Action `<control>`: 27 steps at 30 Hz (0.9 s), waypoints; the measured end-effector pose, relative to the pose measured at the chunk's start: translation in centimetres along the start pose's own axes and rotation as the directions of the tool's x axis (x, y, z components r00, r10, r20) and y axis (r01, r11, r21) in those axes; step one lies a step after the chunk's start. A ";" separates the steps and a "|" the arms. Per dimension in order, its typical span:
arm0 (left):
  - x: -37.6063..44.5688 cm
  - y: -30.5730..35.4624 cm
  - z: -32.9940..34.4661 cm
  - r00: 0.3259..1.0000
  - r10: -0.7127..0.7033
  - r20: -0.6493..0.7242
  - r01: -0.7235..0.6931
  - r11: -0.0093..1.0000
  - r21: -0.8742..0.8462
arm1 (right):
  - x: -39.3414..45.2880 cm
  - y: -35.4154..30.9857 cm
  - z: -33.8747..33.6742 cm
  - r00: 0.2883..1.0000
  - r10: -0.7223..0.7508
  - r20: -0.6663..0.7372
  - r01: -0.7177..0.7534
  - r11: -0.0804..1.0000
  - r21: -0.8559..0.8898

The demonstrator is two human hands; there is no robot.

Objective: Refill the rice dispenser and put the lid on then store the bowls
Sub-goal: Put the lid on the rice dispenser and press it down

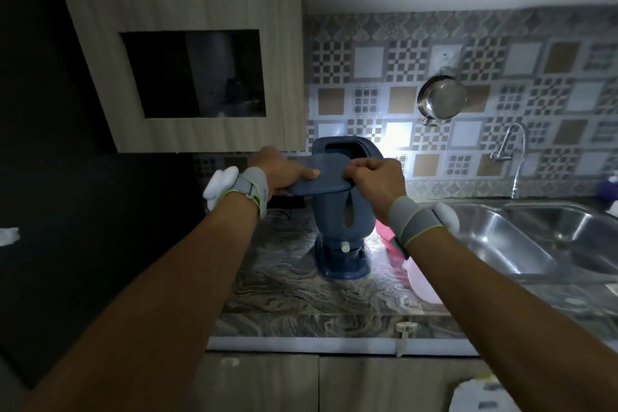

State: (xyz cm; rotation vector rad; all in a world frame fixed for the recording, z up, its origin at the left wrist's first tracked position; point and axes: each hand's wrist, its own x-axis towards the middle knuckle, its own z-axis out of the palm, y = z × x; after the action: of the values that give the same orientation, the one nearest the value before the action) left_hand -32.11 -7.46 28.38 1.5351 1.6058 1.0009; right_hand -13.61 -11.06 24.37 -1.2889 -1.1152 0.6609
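Observation:
A tall blue rice dispenser (337,221) stands on the marbled counter (277,291), its top opening uncovered at the back. Both my hands hold the flat blue lid (326,174) just in front of and slightly below that opening. My left hand (281,170) grips the lid's left edge, thumb on top. My right hand (378,174) pinches its right edge. Pink bowls (419,281) sit on the counter to the right of the dispenser, mostly hidden behind my right forearm.
A steel double sink (521,244) with a tap (511,150) lies to the right. A steel pot (441,100) hangs on the tiled wall. A wooden cabinet with a dark glass panel (194,73) hangs left of the dispenser. Cabinet doors (267,381) run below the counter.

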 end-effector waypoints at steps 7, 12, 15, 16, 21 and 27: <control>3.2 2.7 3.3 0.993 0.107 -0.051 -0.102 0.990 0.097 | 4.6 -0.2 -2.1 0.999 0.011 -0.035 -0.011 1.000 0.003; 7.1 4.5 5.9 0.996 0.089 0.002 -0.089 0.994 0.057 | 10.0 1.0 -2.8 1.000 0.018 -0.016 -0.018 0.999 -0.036; 10.4 5.1 7.5 0.996 0.083 0.027 -0.085 0.994 0.072 | 13.5 1.8 -2.7 0.999 0.050 0.015 -0.049 0.997 -0.061; 11.5 5.2 7.9 0.996 0.083 0.033 -0.086 0.992 0.090 | 14.5 2.1 -2.6 0.998 0.056 0.025 -0.054 0.996 -0.072; 16.6 5.2 10.2 0.993 0.079 0.086 -0.093 0.981 0.169 | 19.9 3.9 -2.0 0.997 0.042 0.072 -0.029 0.984 -0.178; 20.5 4.6 12.1 0.995 0.083 0.054 -0.094 0.967 0.235 | 24.0 6.1 -0.7 0.991 0.035 0.126 0.006 0.951 -0.309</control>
State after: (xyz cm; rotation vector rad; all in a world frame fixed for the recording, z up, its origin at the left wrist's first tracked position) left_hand -20.50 13.86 27.44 1.7904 1.6874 0.8383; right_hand -2.96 11.32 25.09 -1.5376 -1.3573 0.6038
